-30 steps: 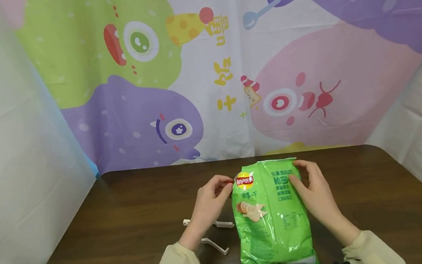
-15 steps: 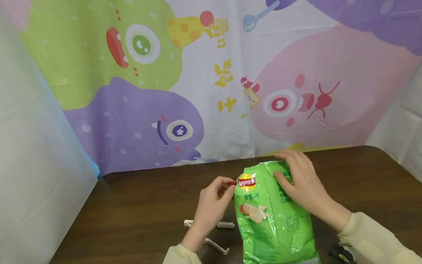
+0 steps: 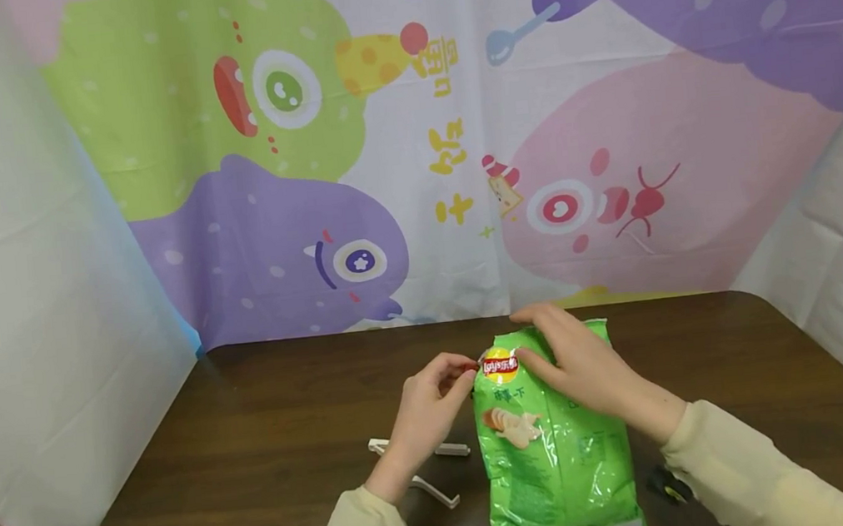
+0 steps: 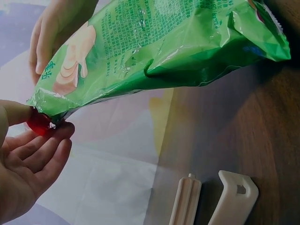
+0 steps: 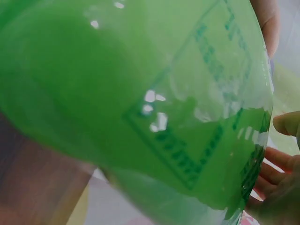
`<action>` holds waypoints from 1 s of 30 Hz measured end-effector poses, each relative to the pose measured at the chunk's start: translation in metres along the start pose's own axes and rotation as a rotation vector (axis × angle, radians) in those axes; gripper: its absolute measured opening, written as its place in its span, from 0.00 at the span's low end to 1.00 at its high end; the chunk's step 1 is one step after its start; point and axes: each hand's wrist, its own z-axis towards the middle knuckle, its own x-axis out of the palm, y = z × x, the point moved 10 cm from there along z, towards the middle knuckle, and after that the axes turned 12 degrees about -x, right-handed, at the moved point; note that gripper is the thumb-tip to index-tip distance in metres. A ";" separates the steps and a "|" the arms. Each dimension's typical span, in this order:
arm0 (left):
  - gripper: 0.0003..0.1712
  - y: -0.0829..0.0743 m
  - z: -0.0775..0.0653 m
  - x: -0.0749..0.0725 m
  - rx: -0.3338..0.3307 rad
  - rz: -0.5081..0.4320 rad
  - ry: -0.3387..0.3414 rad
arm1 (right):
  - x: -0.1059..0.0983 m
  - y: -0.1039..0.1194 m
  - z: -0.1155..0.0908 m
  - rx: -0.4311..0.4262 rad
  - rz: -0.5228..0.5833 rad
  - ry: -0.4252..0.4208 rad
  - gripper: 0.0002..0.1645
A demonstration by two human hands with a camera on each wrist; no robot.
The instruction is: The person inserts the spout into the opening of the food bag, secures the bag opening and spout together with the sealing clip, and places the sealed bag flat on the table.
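A green bag of potato chips (image 3: 559, 460) stands tilted at the table's front, its printed side toward me. At its upper left corner my left hand (image 3: 433, 400) pinches a small glossy red piece (image 4: 40, 123) between thumb and fingers; what kind of thing it is cannot be told. My right hand (image 3: 588, 357) reaches across the upper part of the bag. Its thumb lies over the front near the logo and its fingers extend past the top edge. In the right wrist view the right thumb (image 5: 287, 125) is apart from the fingers. White plastic clips (image 4: 236, 197) lie beside the bag.
The dark wooden table (image 3: 270, 426) runs back to a cartoon-print curtain (image 3: 423, 279). White cloth hangs on both sides. The white clip pieces, one of them bent like an arm (image 3: 434, 492), lie left of the bag, partly behind my left forearm.
My right hand has moved leftward along the top of the bag, from its right edge toward the logo. The left hand and bag have shifted slightly right.
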 end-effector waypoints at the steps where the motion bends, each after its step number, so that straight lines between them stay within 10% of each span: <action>1: 0.09 0.000 0.000 0.000 -0.001 -0.003 0.002 | 0.001 0.001 0.001 -0.009 -0.003 0.007 0.23; 30: 0.09 -0.031 -0.015 -0.004 -0.024 -0.013 0.029 | 0.025 0.000 0.017 -0.044 0.039 0.179 0.18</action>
